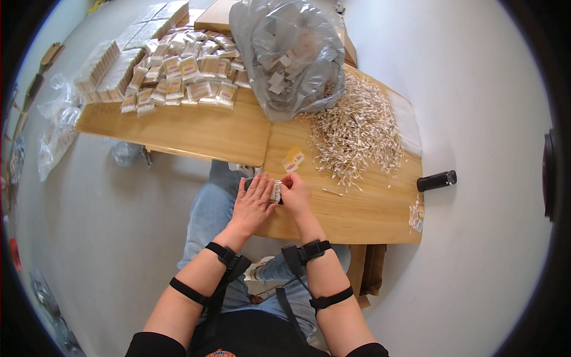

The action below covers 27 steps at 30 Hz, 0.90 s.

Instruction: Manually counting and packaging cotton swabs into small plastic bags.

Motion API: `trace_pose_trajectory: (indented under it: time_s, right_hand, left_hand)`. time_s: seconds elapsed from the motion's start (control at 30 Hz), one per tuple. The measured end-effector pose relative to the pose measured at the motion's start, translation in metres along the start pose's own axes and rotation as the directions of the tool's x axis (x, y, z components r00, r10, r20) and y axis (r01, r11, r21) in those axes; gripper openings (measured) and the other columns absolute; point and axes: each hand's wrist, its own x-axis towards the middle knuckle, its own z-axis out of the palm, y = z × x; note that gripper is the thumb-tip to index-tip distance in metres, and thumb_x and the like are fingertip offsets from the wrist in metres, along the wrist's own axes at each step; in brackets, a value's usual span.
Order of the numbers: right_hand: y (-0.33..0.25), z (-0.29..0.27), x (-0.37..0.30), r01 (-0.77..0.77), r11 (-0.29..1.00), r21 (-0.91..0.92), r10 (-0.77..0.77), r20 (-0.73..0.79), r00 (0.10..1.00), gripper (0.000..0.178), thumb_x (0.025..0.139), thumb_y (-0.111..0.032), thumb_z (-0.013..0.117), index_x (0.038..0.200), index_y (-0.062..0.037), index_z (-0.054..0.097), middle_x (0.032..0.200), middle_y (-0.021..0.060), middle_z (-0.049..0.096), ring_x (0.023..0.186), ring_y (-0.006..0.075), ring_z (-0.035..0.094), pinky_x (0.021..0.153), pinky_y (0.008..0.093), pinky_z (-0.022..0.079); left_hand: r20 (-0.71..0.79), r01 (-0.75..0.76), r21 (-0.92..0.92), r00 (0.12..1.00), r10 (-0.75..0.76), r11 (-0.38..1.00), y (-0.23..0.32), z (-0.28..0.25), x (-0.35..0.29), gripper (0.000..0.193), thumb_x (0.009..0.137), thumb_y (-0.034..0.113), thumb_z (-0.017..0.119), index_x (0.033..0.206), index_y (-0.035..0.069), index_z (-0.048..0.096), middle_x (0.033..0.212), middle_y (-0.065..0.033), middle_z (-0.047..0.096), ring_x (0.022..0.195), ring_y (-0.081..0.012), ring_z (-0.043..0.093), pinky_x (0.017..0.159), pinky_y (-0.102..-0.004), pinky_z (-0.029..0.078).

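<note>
Row of cotton swabs (276, 191) is mid-frame by the desk (351, 217), left hand (254, 201) right up against it with fingers stretched out flat, right hand (297, 194) curled at its other side, can't tell if those fingers are really gripping.

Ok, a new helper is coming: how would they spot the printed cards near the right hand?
On the wooden table, find the big heap of loose cotton swabs. Left of it, just beyond the right hand, lie the cards. Their flat yellow-and-white faces set them apart from the thin, pale-tipped swabs.
</note>
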Motion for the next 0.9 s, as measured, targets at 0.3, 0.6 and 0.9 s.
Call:
trace_pose_trajectory:
  time_s: [0.3,0.6,0.9]
  right_hand:
    - [0.073,-0.094,-0.016,-0.013,0.866,-0.499,-0.199,-0.369,0.908,0.038,0.079,-0.017,0.07,0.114,-0.008,0.058,0.127,0.0158,0.053,0.125,0.0342,0.045,0.104,0.0451,0.035]
    - [0.109,-0.088,-0.025,0.132,0.762,-0.634,-0.347,-0.227,0.91,0.041,0.089,-0.025,0.061,0.126,-0.0083,0.053,0.135,0.0128,0.052,0.131,0.0328,0.042,0.111,0.0485,0.03]
    - [0.114,-0.088,-0.057,0.282,0.813,-0.509,-0.467,-0.28,0.839,0.023,0.085,-0.01,0.059,0.109,-0.0094,0.062,0.116,0.0094,0.063,0.119,0.0301,0.055,0.098,0.0437,0.043]
  left_hand:
    - [-0.049,-0.069,0.272,0.995,0.085,0.96,0.012,-0.001,-0.001,0.071,0.089,0.042,0.055,0.147,0.005,0.035,0.157,-0.0127,0.024,0.147,-0.0274,0.018,0.119,-0.051,0.006]
    - [-0.06,-0.276,-0.058,0.96,0.273,0.959,0.085,0.039,0.011,0.07,0.086,0.03,0.06,0.145,0.001,0.035,0.155,-0.0134,0.028,0.146,-0.0269,0.022,0.118,-0.0459,0.015]
    - [-0.031,-0.186,-0.179,0.983,0.183,0.966,0.097,0.032,0.016,0.067,0.088,0.033,0.057,0.144,0.002,0.036,0.154,-0.0151,0.029,0.144,-0.0287,0.025,0.118,-0.0448,0.016]
